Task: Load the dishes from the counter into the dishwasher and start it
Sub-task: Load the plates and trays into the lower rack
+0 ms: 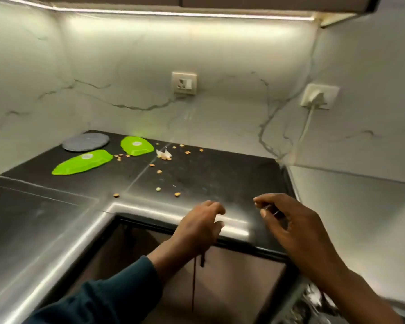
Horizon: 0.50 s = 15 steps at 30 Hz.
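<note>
Plates — two green ones and a grey one — lie far back on the black counter among crumbs, while the left hand and right hand hover near its front edge — fingers loosely bent, holding nothing.
</note>
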Each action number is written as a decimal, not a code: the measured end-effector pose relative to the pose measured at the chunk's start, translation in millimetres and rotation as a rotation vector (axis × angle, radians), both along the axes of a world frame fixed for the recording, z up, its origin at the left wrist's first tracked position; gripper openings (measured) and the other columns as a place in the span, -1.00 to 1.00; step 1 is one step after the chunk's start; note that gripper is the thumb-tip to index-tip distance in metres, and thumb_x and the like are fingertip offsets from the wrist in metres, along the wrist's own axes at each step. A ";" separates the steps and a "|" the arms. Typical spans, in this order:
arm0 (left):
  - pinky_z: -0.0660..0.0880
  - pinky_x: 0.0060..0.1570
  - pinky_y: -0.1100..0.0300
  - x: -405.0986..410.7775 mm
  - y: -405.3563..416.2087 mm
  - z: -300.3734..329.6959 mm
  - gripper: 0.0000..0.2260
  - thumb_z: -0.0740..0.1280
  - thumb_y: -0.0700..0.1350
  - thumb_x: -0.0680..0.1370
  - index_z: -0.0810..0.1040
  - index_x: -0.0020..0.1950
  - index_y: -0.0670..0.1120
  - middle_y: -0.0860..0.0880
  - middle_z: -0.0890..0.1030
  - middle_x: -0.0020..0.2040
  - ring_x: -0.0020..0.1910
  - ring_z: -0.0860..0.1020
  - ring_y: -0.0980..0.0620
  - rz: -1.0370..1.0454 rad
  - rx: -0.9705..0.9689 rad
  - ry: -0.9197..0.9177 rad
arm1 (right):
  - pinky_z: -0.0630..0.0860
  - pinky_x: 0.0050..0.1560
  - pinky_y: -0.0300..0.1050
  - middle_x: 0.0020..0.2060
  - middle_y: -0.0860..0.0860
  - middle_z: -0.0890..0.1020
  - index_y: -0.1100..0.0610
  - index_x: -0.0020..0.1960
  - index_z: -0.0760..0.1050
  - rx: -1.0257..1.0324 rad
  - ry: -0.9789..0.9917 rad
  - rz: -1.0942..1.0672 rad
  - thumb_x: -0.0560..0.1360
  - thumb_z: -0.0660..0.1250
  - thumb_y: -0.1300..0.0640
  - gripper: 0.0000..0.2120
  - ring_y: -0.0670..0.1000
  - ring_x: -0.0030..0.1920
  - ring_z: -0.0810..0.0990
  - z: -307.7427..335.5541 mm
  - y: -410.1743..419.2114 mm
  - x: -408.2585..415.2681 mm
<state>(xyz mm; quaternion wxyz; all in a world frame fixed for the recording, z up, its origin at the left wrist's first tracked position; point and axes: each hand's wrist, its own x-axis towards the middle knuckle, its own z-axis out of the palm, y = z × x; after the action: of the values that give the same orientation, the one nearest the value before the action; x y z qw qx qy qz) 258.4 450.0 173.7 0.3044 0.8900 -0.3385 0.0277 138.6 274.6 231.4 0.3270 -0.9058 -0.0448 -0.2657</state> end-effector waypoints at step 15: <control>0.34 -0.03 0.26 183.3 238.7 18.9 -0.77 0.34 -0.09 0.53 0.54 0.16 -0.09 -0.04 0.57 0.14 0.05 0.57 -0.01 0.549 -0.039 -0.017 | 0.56 -0.01 -0.17 -0.01 -0.21 0.59 -0.02 0.18 0.54 -0.043 0.060 0.322 0.47 0.42 0.18 -0.70 -0.14 -0.03 0.59 -19.0 163.5 241.4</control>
<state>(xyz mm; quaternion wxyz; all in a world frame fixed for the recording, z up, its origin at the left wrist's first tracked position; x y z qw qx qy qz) 441.7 688.7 192.6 0.2994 0.9422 -0.0863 0.1232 380.0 438.1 212.4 0.3471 -0.9012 -0.1854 -0.1818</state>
